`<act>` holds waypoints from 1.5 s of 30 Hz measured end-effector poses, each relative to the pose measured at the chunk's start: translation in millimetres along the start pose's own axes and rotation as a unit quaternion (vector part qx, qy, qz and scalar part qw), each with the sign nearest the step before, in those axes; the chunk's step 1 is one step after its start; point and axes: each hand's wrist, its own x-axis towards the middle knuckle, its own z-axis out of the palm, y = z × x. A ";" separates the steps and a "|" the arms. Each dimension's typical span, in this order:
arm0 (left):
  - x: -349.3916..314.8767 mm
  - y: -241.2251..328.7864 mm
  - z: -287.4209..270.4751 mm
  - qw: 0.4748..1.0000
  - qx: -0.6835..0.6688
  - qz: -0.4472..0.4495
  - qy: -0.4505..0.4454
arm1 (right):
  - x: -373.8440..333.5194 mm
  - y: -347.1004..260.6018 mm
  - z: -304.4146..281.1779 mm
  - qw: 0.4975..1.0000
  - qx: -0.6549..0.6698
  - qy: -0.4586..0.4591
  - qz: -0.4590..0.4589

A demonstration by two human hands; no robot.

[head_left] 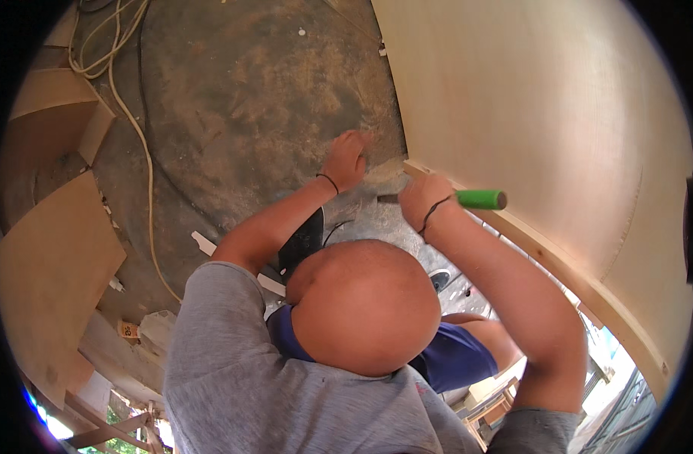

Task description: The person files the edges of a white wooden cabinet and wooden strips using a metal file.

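Note:
My right hand (428,198) is closed around a tool with a green handle (481,199). The handle sticks out to the right of my fist, and a narrow dark metal end shows on the left; the part inside the fist is hidden. That hand is beside the end of a wooden strip (543,248) running along the lower edge of a large pale wood panel (528,98). My left hand (346,159) hovers over the floor to the left of the panel. Its fingertips are smeared by motion, so I cannot make out their pose or anything in them.
On the stained concrete floor (233,98), a pale cable (146,144) and a dark cable run down the left side. Brown boards (59,265) and a box-like wooden piece (55,113) stand at the far left. A white strip (204,244) lies near my left elbow.

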 end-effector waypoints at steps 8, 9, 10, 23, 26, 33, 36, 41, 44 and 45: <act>-21.2 18.3 13.1 0.991 0.037 0.113 -0.055 | -29.2 53.3 -45.6 0.992 -0.109 -0.003 -0.069; -19.8 22.2 20.4 0.989 0.060 0.121 -0.068 | -32.5 54.7 -45.2 0.990 -0.121 0.000 -0.067; -16.9 26.0 27.5 0.987 0.082 0.109 -0.086 | -34.7 55.6 -44.3 0.989 -0.130 -0.024 -0.070; 6.3 33.8 71.7 0.978 0.182 0.062 -0.081 | -20.6 36.0 -35.6 0.986 -0.153 -0.069 0.010; 7.9 32.2 73.7 0.980 0.177 0.063 -0.065 | -19.9 28.6 -28.5 0.986 -0.152 -0.060 0.017; 10.8 27.7 76.4 0.977 0.185 0.091 -0.052 | -15.2 32.2 -23.5 0.992 -0.117 -0.050 0.022; 9.4 25.5 77.4 0.978 0.178 0.102 -0.042 | -14.6 29.6 -21.6 0.990 -0.126 -0.053 0.017; 9.2 25.7 82.1 0.981 0.159 0.110 -0.001 | -9.3 43.5 -21.3 0.991 -0.131 -0.036 -0.013; 14.2 18.8 85.3 0.978 0.178 0.108 -0.018 | -10.2 47.6 -37.5 0.991 -0.128 -0.023 -0.026; 17.4 17.3 85.7 0.976 0.187 0.107 -0.028 | -10.7 48.7 -40.8 0.992 -0.124 -0.015 -0.028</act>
